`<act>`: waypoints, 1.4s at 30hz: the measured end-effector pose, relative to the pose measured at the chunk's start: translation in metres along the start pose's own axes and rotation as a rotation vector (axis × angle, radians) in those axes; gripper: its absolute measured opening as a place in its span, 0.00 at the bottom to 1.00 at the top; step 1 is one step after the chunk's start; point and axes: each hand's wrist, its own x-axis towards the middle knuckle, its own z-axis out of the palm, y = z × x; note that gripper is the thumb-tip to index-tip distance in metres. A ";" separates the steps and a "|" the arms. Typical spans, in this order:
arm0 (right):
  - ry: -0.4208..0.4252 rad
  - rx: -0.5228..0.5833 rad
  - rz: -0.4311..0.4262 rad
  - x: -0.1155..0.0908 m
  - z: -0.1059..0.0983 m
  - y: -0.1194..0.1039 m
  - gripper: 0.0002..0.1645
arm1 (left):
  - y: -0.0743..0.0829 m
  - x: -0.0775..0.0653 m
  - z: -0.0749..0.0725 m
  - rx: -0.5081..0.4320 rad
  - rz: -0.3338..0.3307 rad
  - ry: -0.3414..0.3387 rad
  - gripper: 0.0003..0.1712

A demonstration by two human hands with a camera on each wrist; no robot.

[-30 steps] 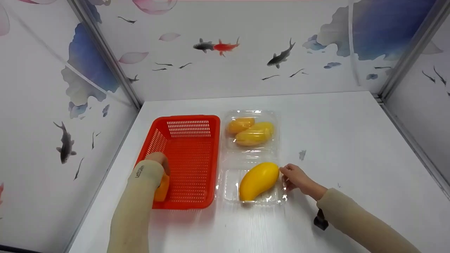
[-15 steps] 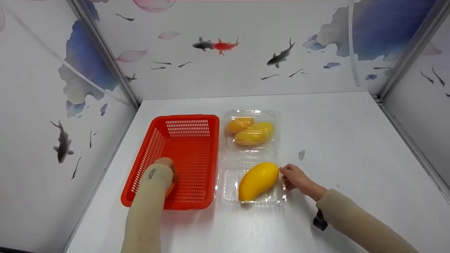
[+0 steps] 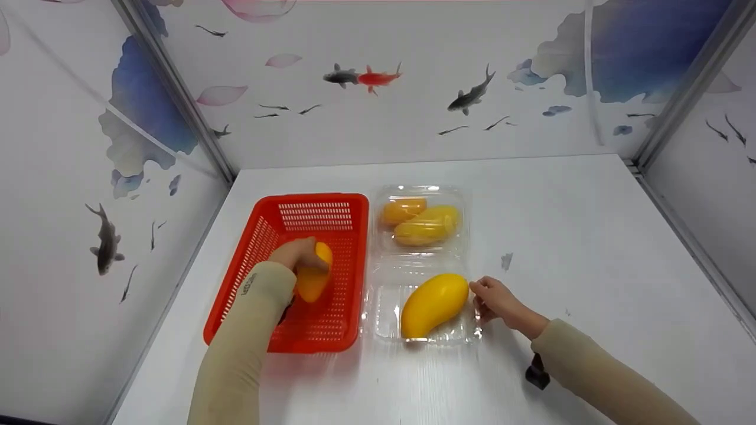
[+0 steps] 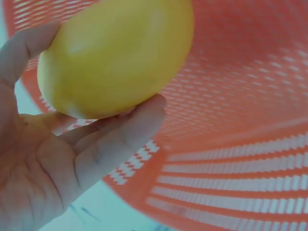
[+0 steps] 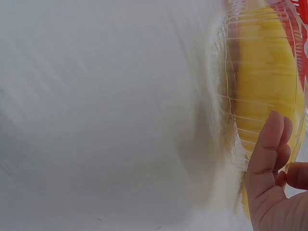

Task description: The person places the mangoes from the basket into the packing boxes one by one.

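In the head view, my left hand (image 3: 298, 254) grips a yellow mango (image 3: 313, 286) over the inside of the red basket (image 3: 363, 277). The left wrist view shows the thumb on one side of this mango and the fingers under its other side. My right hand (image 3: 496, 298) holds the right rim of a clear plastic box (image 3: 387, 313), thumb and fingers at its edge. In that box lies a larger yellow mango (image 3: 436, 304), which the right wrist view shows through the ribbed clear wall.
Behind the near box, clear plastic (image 3: 422, 192) covers an orange-yellow fruit (image 3: 404, 209) and longer yellow fruit (image 3: 426, 225). The basket stands left of the boxes on the white table (image 3: 561, 224). Printed panels (image 3: 407, 130) rise at the back and sides.
My left hand has moved up and right, from the basket's near left corner to over its middle, carrying the mango. My right hand and the boxes have stayed put.
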 end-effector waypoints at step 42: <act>0.000 -0.010 0.005 0.002 -0.002 0.000 0.15 | 0.037 0.014 0.159 0.946 0.325 -0.107 0.05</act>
